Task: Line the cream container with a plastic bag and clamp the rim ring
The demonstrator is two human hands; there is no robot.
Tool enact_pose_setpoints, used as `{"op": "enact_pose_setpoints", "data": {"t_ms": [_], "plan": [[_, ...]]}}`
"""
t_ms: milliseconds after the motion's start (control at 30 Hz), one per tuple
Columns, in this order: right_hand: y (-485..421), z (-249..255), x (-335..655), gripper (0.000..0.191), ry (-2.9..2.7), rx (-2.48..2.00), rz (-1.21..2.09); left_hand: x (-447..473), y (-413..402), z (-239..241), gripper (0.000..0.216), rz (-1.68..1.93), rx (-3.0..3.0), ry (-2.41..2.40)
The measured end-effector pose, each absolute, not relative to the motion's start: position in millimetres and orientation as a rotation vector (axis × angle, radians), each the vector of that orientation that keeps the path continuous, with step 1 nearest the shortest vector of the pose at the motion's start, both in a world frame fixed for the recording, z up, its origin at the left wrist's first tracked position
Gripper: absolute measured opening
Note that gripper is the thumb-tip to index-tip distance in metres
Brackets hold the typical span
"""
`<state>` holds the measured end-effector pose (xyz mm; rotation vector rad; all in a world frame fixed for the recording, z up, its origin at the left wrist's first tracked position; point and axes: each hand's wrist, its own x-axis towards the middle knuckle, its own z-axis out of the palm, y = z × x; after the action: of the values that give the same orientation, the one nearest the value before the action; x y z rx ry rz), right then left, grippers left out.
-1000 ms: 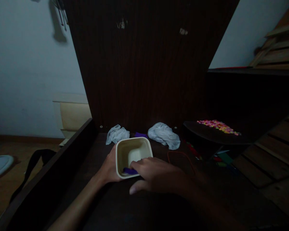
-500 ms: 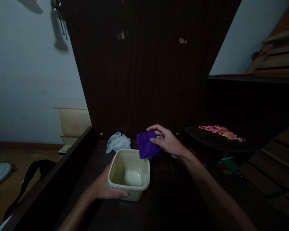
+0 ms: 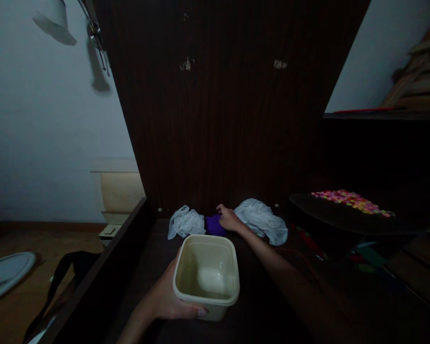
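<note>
My left hand (image 3: 175, 298) grips a cream plastic tub (image 3: 215, 309) from its left side, thumb across the front wall. Nothing lies inside the tub, which is tipped so that its opening faces me. Beyond it, my right hand (image 3: 230, 220) is on a folded purple cloth (image 3: 214, 225) low against the back board. Its fingers are bent at the cloth's right edge, their tips partly hidden. Left of the cloth is a crumpled whitish bag or cloth (image 3: 187, 223). A larger crumpled whitish piece (image 3: 261, 220) lies to the right, behind my right wrist.
A tall dark wooden board (image 3: 215, 119) closes off the back, and a low dark side rail (image 3: 103, 267) runs along the left. At right, a rounded dark shelf (image 3: 318, 215) bears many small colourful pieces (image 3: 351, 199). Mixed objects (image 3: 369, 255) sit beneath it.
My right hand has lowered the purple cloth to the surface by the back board. The larger whitish piece at right now shows. The view has shifted slightly; my left hand still holds the tub.
</note>
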<state>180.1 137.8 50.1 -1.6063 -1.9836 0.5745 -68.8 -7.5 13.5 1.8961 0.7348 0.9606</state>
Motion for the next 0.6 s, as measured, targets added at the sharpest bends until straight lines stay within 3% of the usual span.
{"op": "enact_pose_setpoints", "data": {"t_ms": [367, 600], "plan": [[95.6, 64.3, 233.8, 0.028, -2.101, -1.649, 0.053, -66.4, -3.7, 21.5, 0.103, 1.042, 1.892, 0.808], [72.0, 62.7, 290.7, 0.051, -2.087, -2.007, -0.238, -72.8, 7.9, 16.9, 0.099, 1.125, 1.948, 0.960]]}}
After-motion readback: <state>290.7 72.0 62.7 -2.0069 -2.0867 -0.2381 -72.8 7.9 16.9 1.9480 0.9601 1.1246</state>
